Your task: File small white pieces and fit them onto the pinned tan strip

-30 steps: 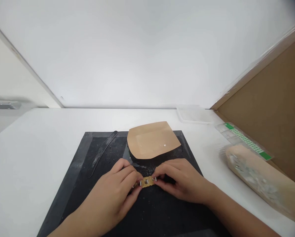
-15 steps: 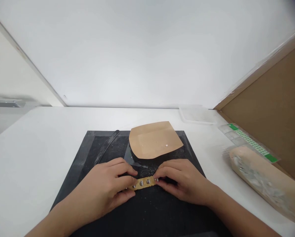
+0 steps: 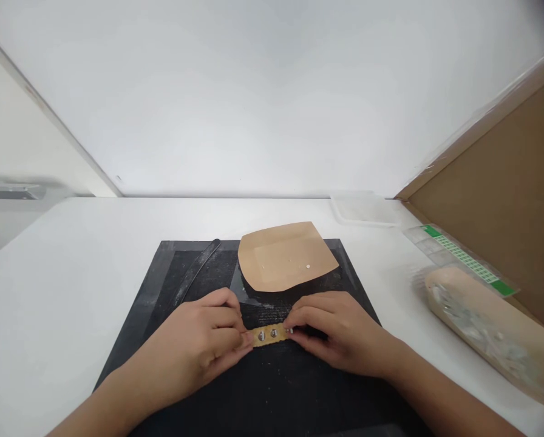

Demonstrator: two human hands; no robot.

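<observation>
A short yellowish-brown strip (image 3: pixel 267 335) with shiny round metal pieces on it spans the gap between my hands, low over a black mat. My left hand (image 3: pixel 203 343) pinches its left end, fingers pressed together and covering that end. At the other end my right hand (image 3: pixel 333 331) grips it between thumb and fingertips, which hide part of a metal piece there. Just beyond the fingers lies a tan sheet (image 3: pixel 285 258) with a small white speck on it. A thin black stick like a nail file (image 3: pixel 197 270) rests on the mat behind my left hand.
The black mat (image 3: pixel 263 400) lies on a white table (image 3: pixel 39 291). To the right stand a tan tray (image 3: pixel 495 328) of clear plastic bits and a clear case (image 3: pixel 467 258) with a green label. A translucent tray (image 3: pixel 365 209) sits at the back, near a brown panel (image 3: pixel 504 158).
My left fingers have closed down on the strip's left end, covering a metal piece that showed before. The right hand has barely moved.
</observation>
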